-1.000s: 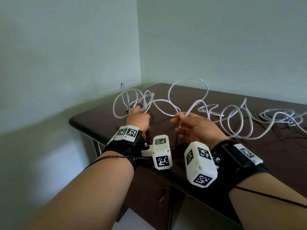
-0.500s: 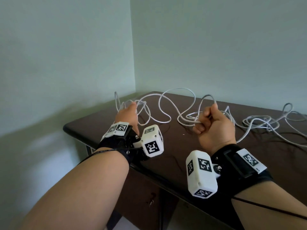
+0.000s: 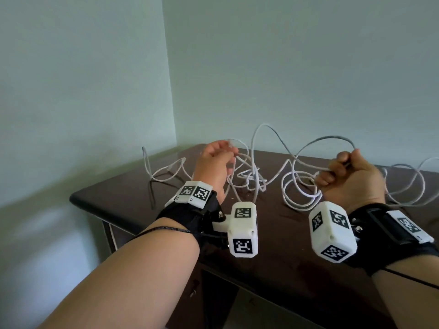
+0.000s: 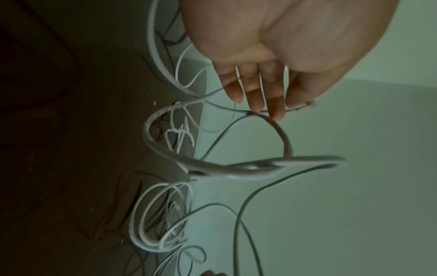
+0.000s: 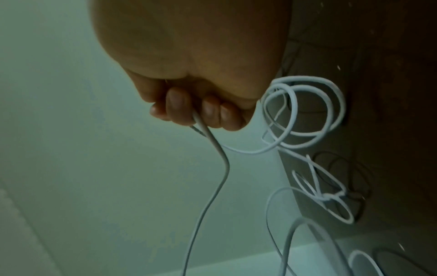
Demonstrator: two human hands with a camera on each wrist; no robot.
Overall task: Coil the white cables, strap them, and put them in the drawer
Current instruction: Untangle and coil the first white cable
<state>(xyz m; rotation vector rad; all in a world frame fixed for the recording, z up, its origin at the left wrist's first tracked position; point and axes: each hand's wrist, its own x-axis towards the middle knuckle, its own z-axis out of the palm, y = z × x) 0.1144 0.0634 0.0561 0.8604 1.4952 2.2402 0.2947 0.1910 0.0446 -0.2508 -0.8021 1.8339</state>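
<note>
White cables (image 3: pixel 252 178) lie tangled in loose loops over a dark brown desk (image 3: pixel 142 198). My left hand (image 3: pixel 217 160) is raised above the desk's left part and pinches one cable's plug end (image 4: pixel 306 105) between thumb and forefinger, the other fingers fairly straight. My right hand (image 3: pixel 351 174) is a fist gripping the same white cable (image 5: pixel 212 142), which arches up (image 3: pixel 329 137) between the two hands. In the right wrist view the cable runs out from under my curled fingers (image 5: pixel 208 112). No strap shows.
More cable loops (image 3: pixel 403 186) trail off to the right on the desk. Pale green walls meet in a corner behind the desk. Below the desk's front edge is a dark cabinet front (image 3: pixel 193 290) with a small key or handle.
Both hands have risen and moved apart. The right hand went right, drawing the cable out into a raised arch, and the left hand lifted with the plug end.
</note>
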